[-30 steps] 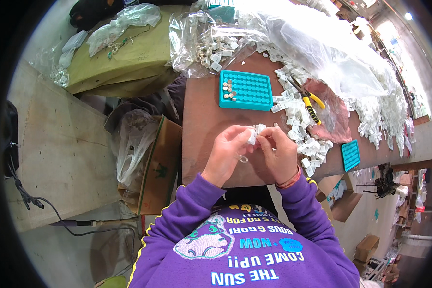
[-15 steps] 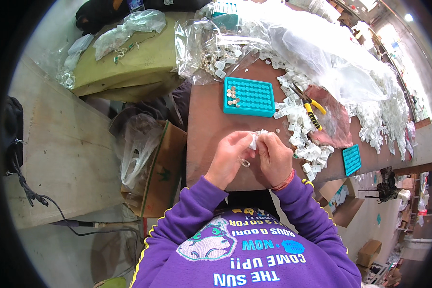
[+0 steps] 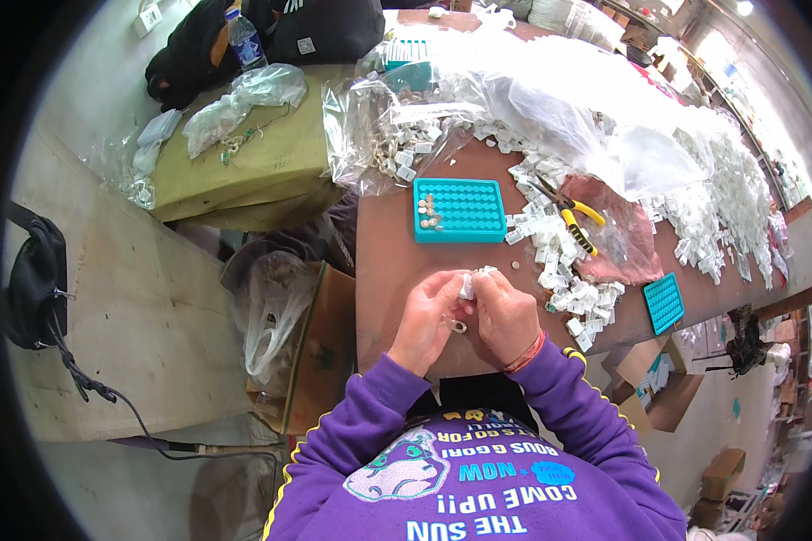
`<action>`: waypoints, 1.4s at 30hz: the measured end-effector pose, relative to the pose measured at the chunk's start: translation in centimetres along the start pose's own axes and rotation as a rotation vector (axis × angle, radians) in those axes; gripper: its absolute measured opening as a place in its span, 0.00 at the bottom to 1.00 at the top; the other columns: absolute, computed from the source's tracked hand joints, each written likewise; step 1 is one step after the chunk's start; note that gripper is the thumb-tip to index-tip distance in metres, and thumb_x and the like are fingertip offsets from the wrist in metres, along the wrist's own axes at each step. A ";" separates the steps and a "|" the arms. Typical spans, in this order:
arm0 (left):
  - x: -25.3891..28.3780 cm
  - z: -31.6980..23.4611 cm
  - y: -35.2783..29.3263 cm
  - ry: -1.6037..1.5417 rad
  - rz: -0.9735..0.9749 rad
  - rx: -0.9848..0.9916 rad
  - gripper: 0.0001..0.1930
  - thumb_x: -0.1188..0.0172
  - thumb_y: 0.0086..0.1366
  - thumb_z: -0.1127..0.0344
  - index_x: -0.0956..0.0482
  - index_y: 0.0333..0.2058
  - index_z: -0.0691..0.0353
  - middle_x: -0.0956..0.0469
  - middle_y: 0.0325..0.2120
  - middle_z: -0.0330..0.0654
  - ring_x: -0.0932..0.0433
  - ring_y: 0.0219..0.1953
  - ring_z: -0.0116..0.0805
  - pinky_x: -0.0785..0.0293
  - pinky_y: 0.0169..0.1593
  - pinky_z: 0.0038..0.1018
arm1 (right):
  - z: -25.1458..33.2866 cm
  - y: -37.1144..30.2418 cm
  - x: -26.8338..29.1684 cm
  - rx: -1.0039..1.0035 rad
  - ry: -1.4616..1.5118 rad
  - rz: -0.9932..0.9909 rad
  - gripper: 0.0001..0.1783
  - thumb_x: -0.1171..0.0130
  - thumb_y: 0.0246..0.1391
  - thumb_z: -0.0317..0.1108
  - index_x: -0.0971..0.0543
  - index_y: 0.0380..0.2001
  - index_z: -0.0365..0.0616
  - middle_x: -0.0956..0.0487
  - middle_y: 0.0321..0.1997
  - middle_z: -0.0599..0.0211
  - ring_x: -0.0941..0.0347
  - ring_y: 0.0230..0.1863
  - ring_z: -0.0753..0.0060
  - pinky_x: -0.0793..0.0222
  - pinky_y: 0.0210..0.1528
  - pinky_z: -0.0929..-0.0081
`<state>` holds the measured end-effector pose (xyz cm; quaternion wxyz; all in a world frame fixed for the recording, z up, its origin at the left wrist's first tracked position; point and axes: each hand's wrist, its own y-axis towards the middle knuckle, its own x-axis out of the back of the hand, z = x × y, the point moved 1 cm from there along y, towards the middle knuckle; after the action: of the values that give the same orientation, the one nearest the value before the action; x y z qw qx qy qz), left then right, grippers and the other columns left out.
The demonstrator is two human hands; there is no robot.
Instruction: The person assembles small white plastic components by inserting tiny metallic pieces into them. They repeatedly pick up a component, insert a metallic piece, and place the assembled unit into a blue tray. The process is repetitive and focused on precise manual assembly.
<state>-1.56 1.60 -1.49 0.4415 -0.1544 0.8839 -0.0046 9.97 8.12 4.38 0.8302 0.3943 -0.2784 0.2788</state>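
Observation:
My left hand (image 3: 429,316) and my right hand (image 3: 505,311) meet over the near edge of a brown table (image 3: 388,261). Together they pinch a small white packet (image 3: 467,285) between the fingertips. A small metal ring (image 3: 458,325) shows just below the left fingers. A teal grid tray (image 3: 460,210) with a few small pieces in its left cells lies beyond the hands. To the right of my hands lies a heap of small white packets (image 3: 564,270).
Yellow-handled pliers (image 3: 568,212) lie on a pink bag. A second teal tray (image 3: 664,303) sits at the table's right edge. Clear plastic bags (image 3: 550,90) cover the far side. A cardboard box with a plastic bag (image 3: 289,343) stands at left, below the table.
My hands stay together on the white packet; the fingers have shifted slightly. The view has tilted a little, so the table sits lower in the picture.

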 end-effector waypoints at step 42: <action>-2.8 -6.4 -0.5 0.412 -0.077 -0.082 0.12 0.45 0.69 0.63 0.30 0.46 0.62 0.25 0.29 0.36 0.26 0.33 0.23 0.31 0.34 0.17 | -2.4 -4.0 3.0 -0.214 -0.141 -0.112 0.10 0.37 0.48 0.28 0.22 0.36 0.44 0.23 0.33 0.60 0.26 0.37 0.54 0.28 0.39 0.64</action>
<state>-4.88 1.08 4.70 0.2444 -0.2016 0.9483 -0.0167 15.31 8.65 3.15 0.8602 0.3369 -0.3420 0.1721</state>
